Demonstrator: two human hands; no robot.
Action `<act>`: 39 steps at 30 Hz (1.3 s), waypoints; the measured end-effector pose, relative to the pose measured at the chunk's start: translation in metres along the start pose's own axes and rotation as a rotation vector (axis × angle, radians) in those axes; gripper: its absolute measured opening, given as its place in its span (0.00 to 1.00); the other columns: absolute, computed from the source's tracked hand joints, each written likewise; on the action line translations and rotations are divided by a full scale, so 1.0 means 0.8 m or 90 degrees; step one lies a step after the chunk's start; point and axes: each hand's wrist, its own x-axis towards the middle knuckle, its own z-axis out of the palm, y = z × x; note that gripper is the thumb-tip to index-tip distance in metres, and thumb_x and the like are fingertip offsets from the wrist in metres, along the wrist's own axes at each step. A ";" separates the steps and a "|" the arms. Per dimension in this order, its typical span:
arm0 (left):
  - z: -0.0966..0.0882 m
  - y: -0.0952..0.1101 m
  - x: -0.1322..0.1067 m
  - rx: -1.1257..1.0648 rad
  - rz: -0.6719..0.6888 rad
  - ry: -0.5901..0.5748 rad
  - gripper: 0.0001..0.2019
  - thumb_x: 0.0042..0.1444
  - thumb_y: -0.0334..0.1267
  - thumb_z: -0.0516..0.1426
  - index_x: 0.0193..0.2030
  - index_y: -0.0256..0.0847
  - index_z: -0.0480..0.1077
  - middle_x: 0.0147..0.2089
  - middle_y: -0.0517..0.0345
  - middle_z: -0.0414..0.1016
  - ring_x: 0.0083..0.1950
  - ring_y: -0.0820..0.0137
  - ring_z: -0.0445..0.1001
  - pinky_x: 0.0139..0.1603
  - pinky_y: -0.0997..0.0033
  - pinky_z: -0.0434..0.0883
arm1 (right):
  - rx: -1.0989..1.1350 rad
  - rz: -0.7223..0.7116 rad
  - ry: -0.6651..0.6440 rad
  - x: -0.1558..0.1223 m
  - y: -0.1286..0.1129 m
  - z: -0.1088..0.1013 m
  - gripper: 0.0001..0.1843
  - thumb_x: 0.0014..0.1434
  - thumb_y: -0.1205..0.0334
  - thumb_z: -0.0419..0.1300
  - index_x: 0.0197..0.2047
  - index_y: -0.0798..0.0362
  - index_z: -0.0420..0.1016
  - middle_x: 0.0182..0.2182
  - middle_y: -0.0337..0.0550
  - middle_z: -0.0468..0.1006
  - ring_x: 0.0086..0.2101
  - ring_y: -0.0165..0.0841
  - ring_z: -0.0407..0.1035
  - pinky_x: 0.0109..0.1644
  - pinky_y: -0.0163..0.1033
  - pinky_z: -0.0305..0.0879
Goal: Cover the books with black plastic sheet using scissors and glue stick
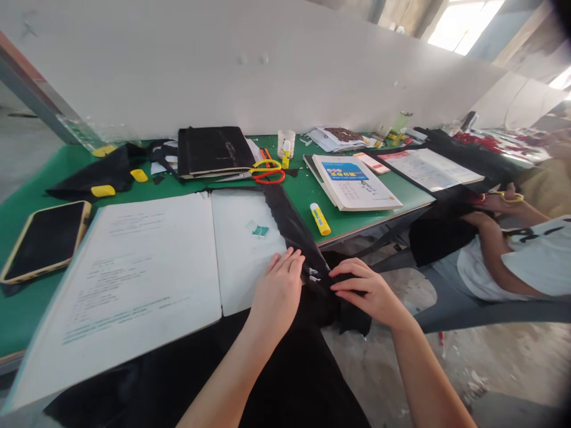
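An open book (147, 279) lies at the table's near edge, its left page printed. On the narrower right-hand leaf (243, 261) is a small green and white patch (257, 229). Black cloth (289, 217) runs under the book and out past its right edge, with white smears (313, 274) on it. My left hand (279, 285) rests flat, fingers stretched over the leaf's right edge and the cloth. At the cloth's outer right edge, my right hand (368, 291) has its fingertips and thumb closed on the material. The part between the fingertips is hidden.
A yellow glue stick (320, 219) lies right of the cloth. Behind are scissors (263, 172), a black-covered book (214, 151) and a white book (357, 183). A phone (47, 241) lies left. On the right sits another person (499, 249) holding scissors.
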 end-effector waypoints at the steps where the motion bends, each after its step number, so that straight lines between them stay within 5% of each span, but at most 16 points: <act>1: -0.001 0.000 -0.001 0.000 0.006 0.005 0.18 0.59 0.24 0.45 0.54 0.34 0.65 0.59 0.45 0.68 0.63 0.61 0.63 0.63 0.52 0.62 | 0.049 0.026 0.013 -0.001 0.000 0.001 0.11 0.57 0.59 0.62 0.44 0.45 0.77 0.48 0.45 0.74 0.50 0.39 0.65 0.54 0.49 0.64; 4: -0.005 0.002 -0.007 -0.001 0.039 0.014 0.17 0.59 0.24 0.47 0.52 0.37 0.67 0.59 0.49 0.68 0.65 0.61 0.60 0.64 0.52 0.60 | 0.242 0.176 0.107 -0.002 0.000 0.009 0.19 0.58 0.50 0.59 0.50 0.49 0.73 0.49 0.50 0.73 0.48 0.40 0.68 0.52 0.47 0.66; 7: -0.008 0.007 -0.014 -0.008 0.077 0.026 0.17 0.58 0.24 0.49 0.52 0.40 0.67 0.57 0.52 0.70 0.63 0.62 0.62 0.65 0.52 0.58 | 0.441 0.411 0.169 0.001 -0.003 0.022 0.26 0.61 0.43 0.49 0.47 0.55 0.73 0.42 0.52 0.77 0.38 0.36 0.72 0.38 0.41 0.70; 9: -0.008 0.009 -0.017 -0.009 0.086 0.046 0.14 0.59 0.26 0.51 0.49 0.40 0.68 0.52 0.53 0.73 0.59 0.63 0.67 0.64 0.53 0.60 | 0.516 0.524 0.124 0.004 -0.008 0.029 0.29 0.60 0.39 0.49 0.41 0.57 0.75 0.34 0.50 0.78 0.32 0.34 0.73 0.32 0.37 0.69; 12: -0.006 0.012 -0.021 0.005 0.100 0.076 0.09 0.60 0.27 0.52 0.41 0.40 0.71 0.44 0.56 0.75 0.51 0.66 0.71 0.62 0.54 0.61 | 0.528 0.564 0.004 0.007 -0.017 0.036 0.26 0.54 0.40 0.57 0.33 0.57 0.75 0.27 0.43 0.76 0.27 0.31 0.71 0.30 0.35 0.66; 18: -0.001 0.013 -0.033 0.048 0.146 0.128 0.10 0.60 0.25 0.51 0.37 0.40 0.72 0.38 0.58 0.76 0.44 0.69 0.72 0.61 0.54 0.60 | 0.513 0.545 -0.024 0.000 -0.014 0.043 0.21 0.50 0.44 0.63 0.30 0.56 0.70 0.22 0.35 0.70 0.21 0.25 0.66 0.21 0.30 0.53; 22: 0.001 0.010 -0.040 0.058 0.157 0.124 0.10 0.61 0.25 0.50 0.37 0.41 0.72 0.38 0.59 0.76 0.45 0.69 0.72 0.60 0.55 0.61 | 0.451 0.501 0.011 -0.008 0.002 0.049 0.20 0.56 0.44 0.58 0.33 0.55 0.71 0.23 0.36 0.70 0.20 0.25 0.64 0.23 0.32 0.58; 26: 0.003 0.007 -0.043 0.048 0.144 0.118 0.10 0.60 0.25 0.51 0.38 0.41 0.71 0.39 0.59 0.76 0.46 0.69 0.72 0.61 0.54 0.60 | 0.202 0.259 0.215 -0.012 0.021 0.054 0.18 0.62 0.56 0.53 0.55 0.50 0.65 0.47 0.49 0.73 0.37 0.33 0.71 0.37 0.40 0.70; 29: 0.005 0.006 -0.044 0.043 0.144 0.118 0.10 0.60 0.25 0.51 0.38 0.41 0.71 0.40 0.58 0.76 0.46 0.68 0.72 0.61 0.54 0.61 | -0.002 0.077 0.182 -0.013 0.025 0.056 0.23 0.58 0.67 0.56 0.56 0.45 0.65 0.56 0.49 0.66 0.53 0.38 0.64 0.52 0.49 0.67; 33: 0.006 0.006 -0.045 0.048 0.151 0.111 0.10 0.60 0.26 0.51 0.39 0.41 0.71 0.40 0.58 0.76 0.47 0.67 0.72 0.60 0.55 0.61 | -0.090 -0.032 0.172 -0.009 0.020 0.052 0.20 0.56 0.75 0.53 0.46 0.43 0.75 0.51 0.45 0.71 0.52 0.38 0.64 0.53 0.51 0.66; 39: 0.000 0.014 -0.044 0.035 0.129 0.078 0.06 0.60 0.36 0.54 0.38 0.39 0.71 0.40 0.55 0.75 0.47 0.64 0.71 0.59 0.55 0.62 | -0.064 -0.059 0.161 -0.001 0.019 0.044 0.14 0.57 0.72 0.56 0.40 0.44 0.78 0.41 0.41 0.79 0.47 0.38 0.68 0.50 0.51 0.67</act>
